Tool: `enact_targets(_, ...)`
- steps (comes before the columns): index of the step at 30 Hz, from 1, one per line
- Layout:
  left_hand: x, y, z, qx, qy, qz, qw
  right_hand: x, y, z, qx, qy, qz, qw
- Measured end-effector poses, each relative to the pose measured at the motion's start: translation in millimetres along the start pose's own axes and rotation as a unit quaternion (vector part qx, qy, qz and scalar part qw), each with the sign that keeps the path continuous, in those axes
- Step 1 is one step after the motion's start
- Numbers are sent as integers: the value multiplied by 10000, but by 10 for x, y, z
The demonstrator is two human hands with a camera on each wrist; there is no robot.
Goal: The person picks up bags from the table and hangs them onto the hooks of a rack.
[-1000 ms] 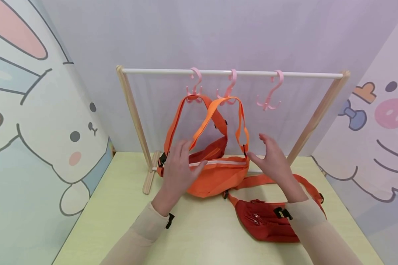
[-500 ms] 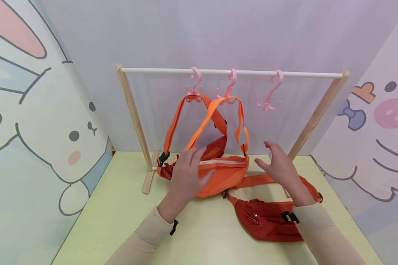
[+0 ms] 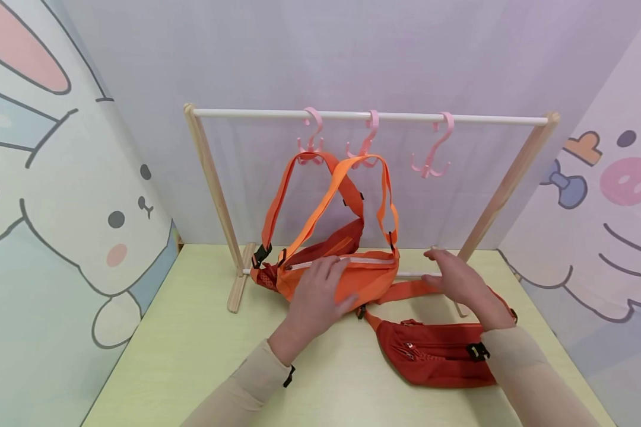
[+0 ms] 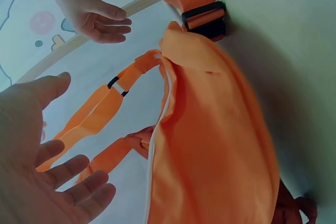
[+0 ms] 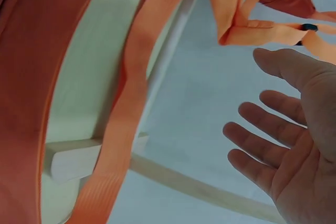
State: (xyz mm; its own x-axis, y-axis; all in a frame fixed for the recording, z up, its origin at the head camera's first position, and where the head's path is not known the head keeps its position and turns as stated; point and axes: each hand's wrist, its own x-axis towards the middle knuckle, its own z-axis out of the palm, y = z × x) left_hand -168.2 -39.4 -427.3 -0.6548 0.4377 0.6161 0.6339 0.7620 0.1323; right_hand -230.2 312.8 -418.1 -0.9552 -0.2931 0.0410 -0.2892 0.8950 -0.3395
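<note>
A bright orange waist bag hangs by its strap from the middle pink hook. Behind it, a dark red-orange waist bag hangs from the left pink hook. In the head view my left hand is in front of the orange bag; the left wrist view shows its fingers spread, holding nothing, beside the bag's zipper. My right hand, fingers loosely extended, hovers over the strap of a red waist bag lying on the table. It holds nothing; its sleeve hides part of that bag.
The rack has a white rail on wooden legs. A third pink hook hangs at the right with nothing on it. The pale table is bounded by walls with cartoon animals.
My left hand has moved right and slightly down, uncovering the left end of the orange bag. My right hand has lowered and drawn away to the right. The bags hang as before.
</note>
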Motion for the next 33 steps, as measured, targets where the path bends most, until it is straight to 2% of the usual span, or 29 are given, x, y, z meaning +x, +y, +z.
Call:
enact_targets(7,-25,7,127,-35,-509,-112,9986,43,201,146,-186,-485,-33,9986)
enact_targets(15,-57,3,241,59,-844,-208,9962,92,410,317,-324,-639,-294,9970)
enact_targets(18,-73,-2,273,49,-995,-267,9947,108,462,370,-374,-711,-183,9966)
enact_targets(23,-84,-2,295,52,-1199,-298,9923,121,494,414,-569,-729,-140,9956)
enact_targets(33,-86,9,326,153,-1369,-304,9900,111,448,424,-714,-880,-119,9935)
